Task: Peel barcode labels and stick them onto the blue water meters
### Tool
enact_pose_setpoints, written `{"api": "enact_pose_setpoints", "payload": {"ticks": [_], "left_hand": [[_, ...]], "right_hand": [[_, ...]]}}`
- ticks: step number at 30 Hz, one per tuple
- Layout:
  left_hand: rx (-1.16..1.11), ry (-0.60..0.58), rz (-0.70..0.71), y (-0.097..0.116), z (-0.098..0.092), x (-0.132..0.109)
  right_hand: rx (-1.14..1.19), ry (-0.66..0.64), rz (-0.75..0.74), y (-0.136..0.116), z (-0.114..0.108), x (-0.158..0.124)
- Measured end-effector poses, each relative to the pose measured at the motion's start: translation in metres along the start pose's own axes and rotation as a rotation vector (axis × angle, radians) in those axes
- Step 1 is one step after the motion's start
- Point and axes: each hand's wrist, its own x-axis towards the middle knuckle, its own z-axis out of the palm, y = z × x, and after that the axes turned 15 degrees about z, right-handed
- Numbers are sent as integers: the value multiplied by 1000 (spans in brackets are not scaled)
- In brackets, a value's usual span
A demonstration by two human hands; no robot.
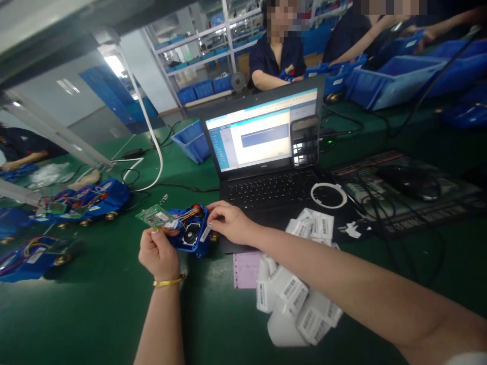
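A small blue plastic housing (195, 249), open at the top, sits on the bench with coloured wires (189, 215) and a round black part in a white frame (190, 234) inside. My left hand (160, 253) is closed at its left side, with the thumb on the edge of a green circuit board (155, 216) that tilts above the housing. At the opposite wall, my right hand (234, 223) pinches the upper end of a narrow white label (206, 232), which lies along the housing. Fingers partly hide a brass fitting (215, 236).
A laptop (262, 187) stands behind my right hand, a phone (305, 142) against its screen. Barcode label strips (291, 289) lie under my right forearm, partly over a pink sheet (244, 271). More wired blue housings (102, 200) stand left. Co-workers (279, 56) sit behind blue bins (391, 78).
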Motion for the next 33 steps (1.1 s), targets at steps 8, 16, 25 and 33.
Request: {"api": "enact_pose_setpoints", "payload": {"ticks": [8, 16, 25, 33], "left_hand": [[60, 12, -17, -4, 2, 1], [44, 15, 4, 0, 3, 2], [47, 1, 7, -3, 1, 0], [42, 0, 7, -5, 1, -1]], "right_hand": [[-32, 52, 18, -9, 1, 3], [-46, 65, 29, -11, 2, 1], [-78, 93, 31, -13, 1, 0], [-81, 110, 29, -14, 2, 0]]}}
